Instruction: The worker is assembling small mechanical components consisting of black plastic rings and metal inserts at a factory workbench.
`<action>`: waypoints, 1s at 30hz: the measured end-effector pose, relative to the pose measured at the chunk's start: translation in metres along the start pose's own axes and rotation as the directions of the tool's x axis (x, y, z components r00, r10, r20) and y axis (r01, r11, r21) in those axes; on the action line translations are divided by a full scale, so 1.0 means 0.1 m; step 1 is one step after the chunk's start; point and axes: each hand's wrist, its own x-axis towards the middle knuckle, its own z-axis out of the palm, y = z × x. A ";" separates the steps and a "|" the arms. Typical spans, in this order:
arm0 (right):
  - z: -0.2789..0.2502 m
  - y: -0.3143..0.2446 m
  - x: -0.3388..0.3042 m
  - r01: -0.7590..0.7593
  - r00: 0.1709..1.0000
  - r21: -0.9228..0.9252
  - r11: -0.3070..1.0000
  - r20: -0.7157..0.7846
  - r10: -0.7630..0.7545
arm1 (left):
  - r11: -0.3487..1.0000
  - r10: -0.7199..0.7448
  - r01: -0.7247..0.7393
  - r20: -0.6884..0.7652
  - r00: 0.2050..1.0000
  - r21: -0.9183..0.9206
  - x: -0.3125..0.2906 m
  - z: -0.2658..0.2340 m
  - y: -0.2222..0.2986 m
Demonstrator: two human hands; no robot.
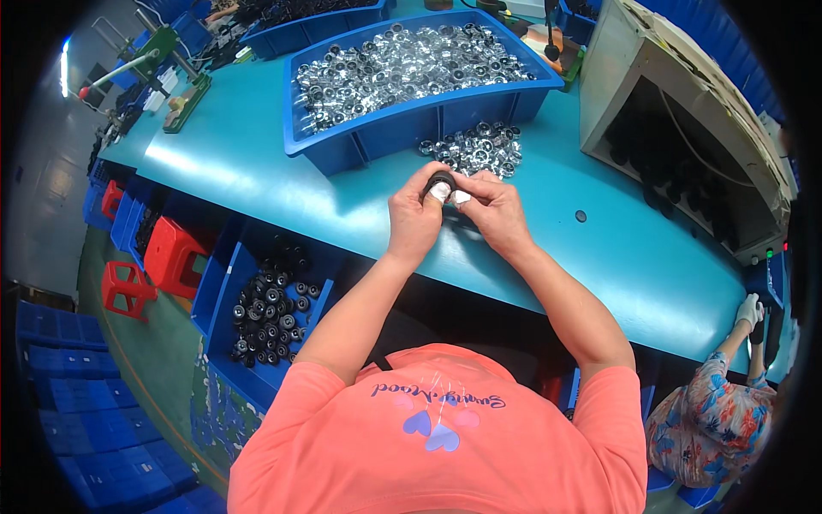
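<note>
In front of my chest, over the teal table [368,210], both my hands meet at a small black round part [441,178]. My left hand [415,214] is closed around it, thumb on the near side. My right hand [497,210] pinches at its right side, with the fingertips partly hidden. White wraps cover the tips of both thumbs. Just beyond my hands lies a loose pile of shiny clear-and-silver round parts [484,152]. A small black disc [581,216] lies flat on the table to the right.
A large blue bin [411,116] heaped with the same shiny parts stands behind the pile. A white box-like housing [616,94] is at right, a green hand press [184,103] at far left. Below the edge, a blue crate [224,338] holds black wheels. Someone in a flowered shirt [719,420] works at right.
</note>
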 end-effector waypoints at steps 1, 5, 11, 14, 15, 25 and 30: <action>-0.01 0.00 0.01 -0.013 1.000 0.013 1.000 0.000 0.013 | 0.999 -0.037 0.037 0.000 0.999 -0.017 0.00 0.02 0.05; -0.04 -0.03 0.06 -0.190 0.982 0.286 0.939 0.043 0.185 | 0.942 -0.160 0.172 0.067 0.985 -0.288 0.01 0.03 0.12; -0.03 0.04 0.03 -0.142 0.989 0.175 0.974 0.073 0.131 | 0.968 -0.223 0.230 0.068 0.972 -0.106 0.05 -0.09 0.04; -0.08 0.01 0.06 -0.245 0.969 0.254 0.936 0.097 0.228 | 0.963 -0.242 0.255 0.141 0.960 -0.086 0.07 -0.10 0.04; -0.10 -0.01 0.07 -0.291 0.956 0.267 0.919 0.107 0.272 | 0.965 -0.212 0.231 0.153 0.965 -0.123 0.06 -0.08 0.05; -0.07 -0.06 0.09 -0.309 0.951 0.298 0.903 0.087 0.296 | 0.998 -0.044 0.050 0.213 0.976 -0.025 -0.02 0.04 0.10; -0.04 0.11 0.10 -0.211 0.976 0.312 0.926 0.024 0.215 | 0.998 0.018 -0.029 0.179 0.984 0.057 -0.04 0.07 0.08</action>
